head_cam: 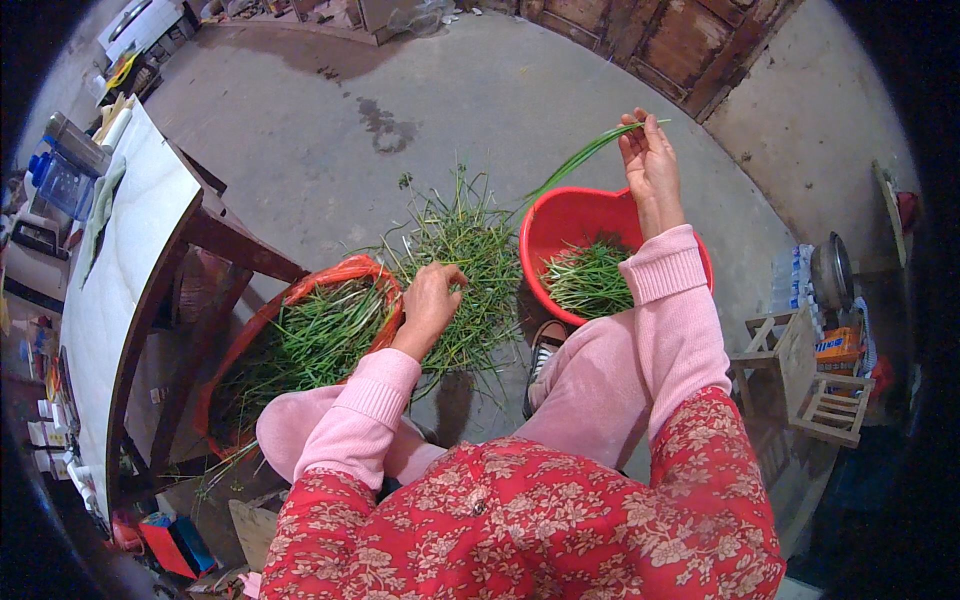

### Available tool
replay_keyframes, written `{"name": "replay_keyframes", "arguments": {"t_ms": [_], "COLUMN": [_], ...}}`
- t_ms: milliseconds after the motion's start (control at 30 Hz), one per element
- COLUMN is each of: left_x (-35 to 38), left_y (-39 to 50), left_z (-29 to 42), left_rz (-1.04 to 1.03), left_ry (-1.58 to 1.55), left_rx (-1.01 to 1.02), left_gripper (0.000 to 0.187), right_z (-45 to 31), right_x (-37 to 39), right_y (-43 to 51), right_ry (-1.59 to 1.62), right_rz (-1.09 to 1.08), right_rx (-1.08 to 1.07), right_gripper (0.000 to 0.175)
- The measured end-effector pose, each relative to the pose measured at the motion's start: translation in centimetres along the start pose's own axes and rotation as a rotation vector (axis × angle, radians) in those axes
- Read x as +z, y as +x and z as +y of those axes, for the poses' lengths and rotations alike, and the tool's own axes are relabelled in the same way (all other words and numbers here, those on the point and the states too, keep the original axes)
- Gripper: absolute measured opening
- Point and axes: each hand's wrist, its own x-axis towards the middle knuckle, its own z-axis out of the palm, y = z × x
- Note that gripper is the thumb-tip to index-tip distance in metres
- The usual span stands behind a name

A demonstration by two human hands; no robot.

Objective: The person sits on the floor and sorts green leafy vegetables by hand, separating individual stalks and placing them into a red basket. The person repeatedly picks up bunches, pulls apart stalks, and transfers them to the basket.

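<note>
My right hand [651, 161] is raised over the back of a red plastic tub [534, 247]. It holds a few long green leaf stalks [581, 159], like garlic chives, pinched at one end and trailing left. Inside the tub lies a pile of similar green stalks [589, 285] with pale ends. My left hand [433, 304] is above the edge of a loose heap of green and yellowed stalks [469, 240] on the floor, its fingers curled; whether they grip anything is unclear. To its left, an orange-red plastic bag [300, 289] gapes, full of greens [322, 330].
A white-topped table [142, 195] with plastic containers [67, 176] stands at the left. Small wooden stools [787, 360] and a metal pot [831, 270] are at the right. Wooden doors [675, 45] close off the back; wet patches [386, 127] mark the concrete floor.
</note>
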Motion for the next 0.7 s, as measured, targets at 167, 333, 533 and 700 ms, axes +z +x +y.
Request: {"name": "replay_keyframes", "arguments": {"t_ms": [167,333,533,700], "left_x": [-0.8,-1.8,-1.4,-0.8], "left_y": [1.0,1.3,1.1,1.0], "left_z": [1.7,3.3,3.7,4.0], "left_rz": [0.270,0.414,0.167,0.106], "left_ry": [-0.360,-0.429,-0.635,-0.868], "left_rx": [-0.022,0.135,0.111,-0.005], "left_gripper": [0.034,0.030,0.016,0.015], "right_z": [-0.1,0.3,0.7,0.7], "right_x": [0.9,2.1,2.6,2.1], "right_y": [-0.5,-1.3,-1.7,-1.3], "right_ry": [0.016,0.045,0.076,0.008], "right_rz": [0.022,-0.061,-0.073,-0.038], "right_rx": [0.027,0.063,0.089,0.061], "right_gripper": [0.023,0.022,0.022,0.022]}}
